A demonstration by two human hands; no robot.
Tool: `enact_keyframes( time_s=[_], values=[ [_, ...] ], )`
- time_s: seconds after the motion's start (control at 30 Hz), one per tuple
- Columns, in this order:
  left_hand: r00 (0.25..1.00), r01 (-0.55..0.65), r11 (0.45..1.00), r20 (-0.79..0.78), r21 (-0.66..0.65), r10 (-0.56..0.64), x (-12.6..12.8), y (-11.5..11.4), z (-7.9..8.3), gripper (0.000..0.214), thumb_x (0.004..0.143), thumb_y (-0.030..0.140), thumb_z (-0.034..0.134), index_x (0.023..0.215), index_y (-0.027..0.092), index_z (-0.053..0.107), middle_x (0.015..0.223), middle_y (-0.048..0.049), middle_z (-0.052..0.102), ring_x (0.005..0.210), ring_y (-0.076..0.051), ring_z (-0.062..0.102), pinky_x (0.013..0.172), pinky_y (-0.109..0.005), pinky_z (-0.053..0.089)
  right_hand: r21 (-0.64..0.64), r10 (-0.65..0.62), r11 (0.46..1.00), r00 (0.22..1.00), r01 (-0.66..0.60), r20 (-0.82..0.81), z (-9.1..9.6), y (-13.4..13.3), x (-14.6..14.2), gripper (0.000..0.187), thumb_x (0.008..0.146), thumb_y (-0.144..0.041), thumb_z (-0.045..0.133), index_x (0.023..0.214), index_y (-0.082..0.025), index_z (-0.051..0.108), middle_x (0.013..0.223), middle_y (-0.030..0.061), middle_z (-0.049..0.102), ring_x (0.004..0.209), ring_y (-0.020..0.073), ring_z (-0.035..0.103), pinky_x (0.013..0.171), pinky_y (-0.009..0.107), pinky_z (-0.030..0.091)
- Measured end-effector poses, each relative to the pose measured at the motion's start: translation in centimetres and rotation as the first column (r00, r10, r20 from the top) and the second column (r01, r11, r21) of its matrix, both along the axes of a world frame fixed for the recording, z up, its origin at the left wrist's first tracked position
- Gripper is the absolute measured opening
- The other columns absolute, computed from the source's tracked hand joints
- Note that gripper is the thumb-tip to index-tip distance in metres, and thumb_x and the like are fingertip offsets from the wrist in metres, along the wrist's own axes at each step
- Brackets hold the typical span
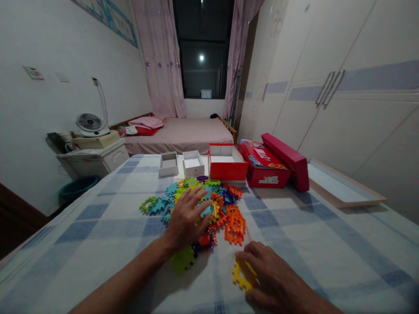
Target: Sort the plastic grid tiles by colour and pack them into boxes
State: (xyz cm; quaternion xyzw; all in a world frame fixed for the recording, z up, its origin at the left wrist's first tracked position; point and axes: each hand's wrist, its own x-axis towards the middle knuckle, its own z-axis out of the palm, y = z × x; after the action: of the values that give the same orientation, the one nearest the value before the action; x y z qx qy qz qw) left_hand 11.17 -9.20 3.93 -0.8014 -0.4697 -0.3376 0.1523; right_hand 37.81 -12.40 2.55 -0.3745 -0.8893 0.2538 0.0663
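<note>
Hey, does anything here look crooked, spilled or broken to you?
The long red box at the right looks askew: it slants beside the printed red box, seemingly leaning on it. The colourful plastic pieces lie in a loose heap, but I see no clear damage.

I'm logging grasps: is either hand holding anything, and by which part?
The right hand holds a yellow toothed piece by its edge on the picture's right. The left hand is spread open over the colourful pile, with no grip visible.
</note>
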Motion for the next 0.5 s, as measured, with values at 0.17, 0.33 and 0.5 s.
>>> enact_keyframes(
  time_s=[0.17, 0.33, 0.5],
  values=[
    [0.901, -0.252, 0.966, 0.382, 0.067, 0.208, -4.2, 5.5, 0.7, 0.024, 0.086, 0.024, 0.047, 0.103, 0.019, 0.062, 0.119, -0.0085, 0.059, 0.115, -0.021, 0.052, 0.101, -0.041, 0.042, -0.013, -0.022, 1.000, 0.993, 0.021, -0.113, 1.5, 1.5, -0.6, 0.046, 0.073, -0.020, 0.060, 0.118, -0.027, 0.054, 0.105, 0.0049, 0.055, 0.093, 0.0186, 0.054, 0.081, 0.031, 0.045],
    [0.864, -0.332, 0.943, 0.400, 0.001, 0.304, -7.0, 6.6, -2.4, 0.024, 0.086, 0.027, 0.045, 0.100, 0.019, 0.063, 0.114, -0.0083, 0.059, 0.111, -0.022, 0.054, 0.099, -0.041, 0.042, 0.130, -0.063, 0.987, 0.966, 0.098, -0.251, 2.5, 4.4, -1.4, 0.044, 0.077, -0.024, 0.060, 0.120, -0.023, 0.052, 0.106, 0.0070, 0.055, 0.098, 0.0203, 0.053, 0.087, 0.034, 0.045],
    [0.871, -0.359, 0.933, 0.350, -0.022, 0.344, -8.1, 6.7, -4.2, 0.025, 0.086, 0.027, 0.044, 0.101, 0.020, 0.063, 0.115, -0.0082, 0.059, 0.110, -0.022, 0.054, 0.098, -0.042, 0.042, 0.274, -0.049, 0.951, 0.947, 0.142, -0.319, 1.7, 8.3, -2.9, 0.046, 0.078, -0.027, 0.060, 0.123, -0.021, 0.050, 0.109, 0.0087, 0.053, 0.101, 0.0218, 0.052, 0.090, 0.039, 0.043]
  ],
)
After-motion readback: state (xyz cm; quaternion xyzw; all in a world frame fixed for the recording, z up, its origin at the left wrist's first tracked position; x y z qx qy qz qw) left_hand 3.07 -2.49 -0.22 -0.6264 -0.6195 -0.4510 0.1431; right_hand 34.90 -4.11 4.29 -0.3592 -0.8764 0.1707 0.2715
